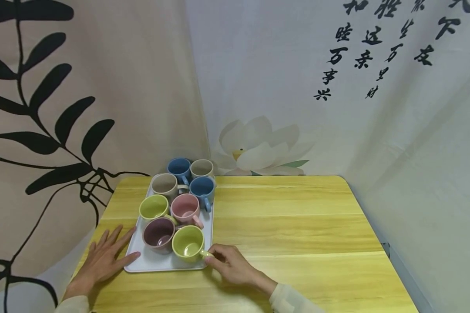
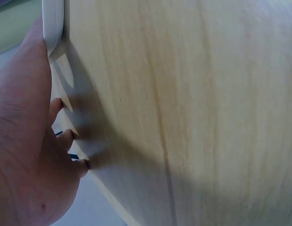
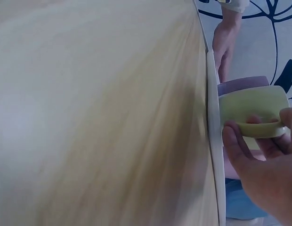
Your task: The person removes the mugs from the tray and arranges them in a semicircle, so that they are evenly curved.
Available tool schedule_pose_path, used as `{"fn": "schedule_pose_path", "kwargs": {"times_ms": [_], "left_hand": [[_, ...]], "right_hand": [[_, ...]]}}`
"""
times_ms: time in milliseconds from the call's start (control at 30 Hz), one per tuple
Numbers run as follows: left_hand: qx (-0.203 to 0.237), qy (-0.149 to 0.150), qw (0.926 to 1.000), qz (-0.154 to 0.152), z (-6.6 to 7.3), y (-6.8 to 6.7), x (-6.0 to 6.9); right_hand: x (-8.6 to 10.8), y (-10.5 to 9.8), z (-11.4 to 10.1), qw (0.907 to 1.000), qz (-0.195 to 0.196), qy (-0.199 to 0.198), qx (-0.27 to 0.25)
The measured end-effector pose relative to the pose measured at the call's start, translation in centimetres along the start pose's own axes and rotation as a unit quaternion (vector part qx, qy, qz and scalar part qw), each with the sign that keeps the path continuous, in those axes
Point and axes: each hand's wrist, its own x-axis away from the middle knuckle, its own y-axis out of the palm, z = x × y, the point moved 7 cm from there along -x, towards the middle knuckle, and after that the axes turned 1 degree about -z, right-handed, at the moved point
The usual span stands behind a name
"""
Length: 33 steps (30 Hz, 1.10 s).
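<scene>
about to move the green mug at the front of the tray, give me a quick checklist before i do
1. Right hand grips the handle: ok, thumb and fingers pinch it.
2. Front green mug upright: ok, its opening faces up.
3. Left hand at the tray: ok, it touches the left edge.
4. Clearance around the mug: not ok, I'd say; the purple mug and the pink mug sit very close.
5. Mug's base touching the tray: cannot tell, the base is hidden.
</scene>
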Motion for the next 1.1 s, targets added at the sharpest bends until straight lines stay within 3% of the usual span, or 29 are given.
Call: {"fn": "schedule_pose_path", "kwargs": {"times_ms": [167,400,833,1100], "left_hand": [[0.0,0.0,1.0,0.002,0.0,0.0,0.1],[-0.003,-0.002,1.0,0.002,-0.1,0.1,0.0],[0.001,-0.005,1.0,-0.004,-0.4,0.3,-0.1],[0.002,-0.006,1.0,-0.006,-0.4,0.3,-0.3]], "right_hand": [[0.4,-0.8,0.1,0.9997,0.016,0.02,0.005],[1.4,-2.1,0.0,0.9996,0.024,0.016,0.007],[3.9,-5.6,-0.2,0.9975,0.034,0.048,-0.038],[5.4,-8.6,0.8,0.9923,0.084,0.041,-0.081]]}}
